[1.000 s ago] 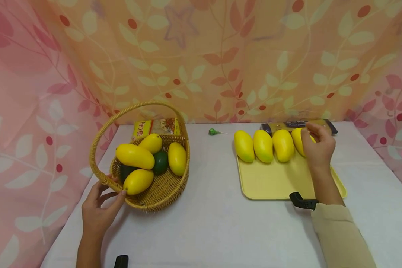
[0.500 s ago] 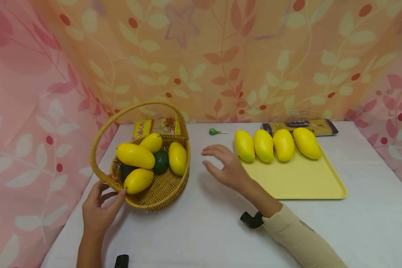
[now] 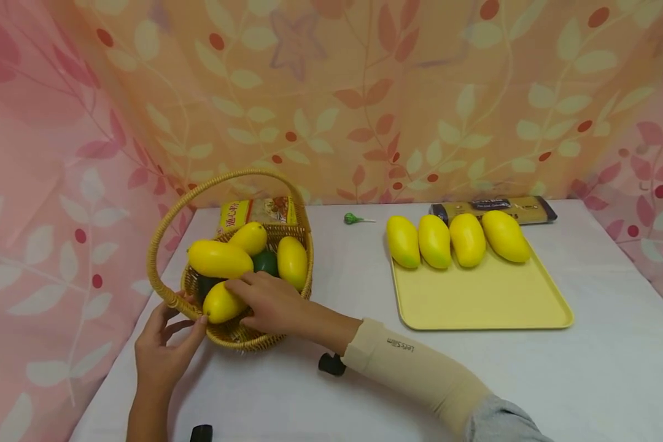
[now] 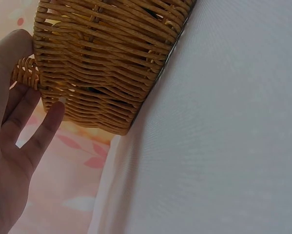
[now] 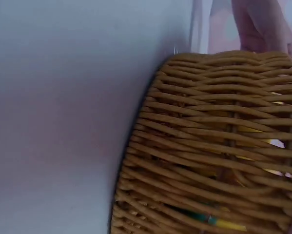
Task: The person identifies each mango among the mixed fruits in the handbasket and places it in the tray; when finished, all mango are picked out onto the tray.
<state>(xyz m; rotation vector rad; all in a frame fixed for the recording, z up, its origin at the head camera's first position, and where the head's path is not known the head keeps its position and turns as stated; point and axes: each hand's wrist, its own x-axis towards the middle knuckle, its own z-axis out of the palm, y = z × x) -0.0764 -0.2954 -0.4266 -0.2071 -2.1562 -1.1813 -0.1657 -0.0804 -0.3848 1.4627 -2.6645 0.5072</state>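
On the left of the head view, a wicker basket (image 3: 265, 341) with a tall arched handle holds several yellow mangoes and two dark green rounded fruits (image 3: 265, 263). My left hand (image 3: 162, 350) grips the basket's rim at the foot of the handle; the left wrist view shows its fingers against the woven wall (image 4: 102, 63). Inside the basket, my right hand (image 3: 276, 304) holds the nearest mango (image 3: 221, 304), with fingers over its right end. The wicker hides that grip in the right wrist view. A row of mangoes (image 3: 434, 241) lies along the back of a yellow tray (image 3: 480, 301).
Behind the basket lies a yellow food packet (image 3: 259, 212). A green lollipop (image 3: 353, 218) is at the back middle of the white table (image 3: 309, 399). A long brown-and-black package (image 3: 494, 210) lies behind the tray. Patterned curtains enclose the back and sides.
My right hand has left the rightmost mango on the tray, swung left across the table, and taken hold of a mango in the basket. My left hand keeps its place on the rim.
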